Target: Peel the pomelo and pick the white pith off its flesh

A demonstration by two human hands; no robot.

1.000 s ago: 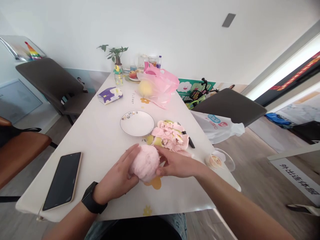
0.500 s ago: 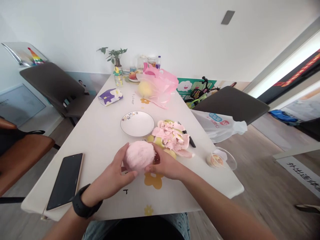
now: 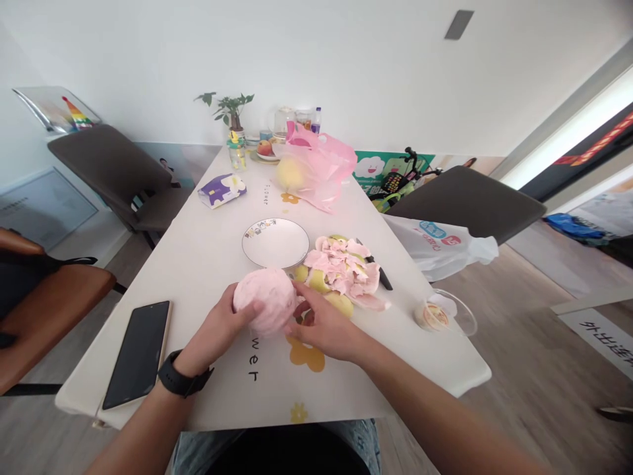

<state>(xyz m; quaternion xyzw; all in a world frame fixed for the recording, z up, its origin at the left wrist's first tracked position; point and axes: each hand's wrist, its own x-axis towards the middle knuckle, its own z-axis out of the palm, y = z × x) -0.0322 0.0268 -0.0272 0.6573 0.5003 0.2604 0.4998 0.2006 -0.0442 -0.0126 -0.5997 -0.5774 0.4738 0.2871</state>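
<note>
A round, pale pink peeled pomelo (image 3: 267,297) is between my hands, just over the table's near half. My left hand (image 3: 220,333) cups its left side, thumb laid across the front. On the other side, the curved thumb and fingertips of my right hand (image 3: 324,324) grip the pomelo's right edge. A white plate (image 3: 275,244) with a cartoon-patterned rim lies just behind it. To the right is a heap of pomelo peel (image 3: 346,270), pink inside and yellow-green outside. A knife with a black handle (image 3: 384,278) lies beside the peel, its blade partly hidden.
A phone (image 3: 138,353) lies at the left front. A clear plastic tub (image 3: 434,315) stands near the right edge. Farther back are a purple tissue pack (image 3: 222,190), a pink bag (image 3: 321,165) with a yellow fruit, and a potted plant (image 3: 234,109). A white bag (image 3: 430,244) hangs at right.
My hands have shifted the pomelo slightly left and away from me, turning it. My left thumb has moved from below it up onto its front. More yellow peel shows beside my right hand.
</note>
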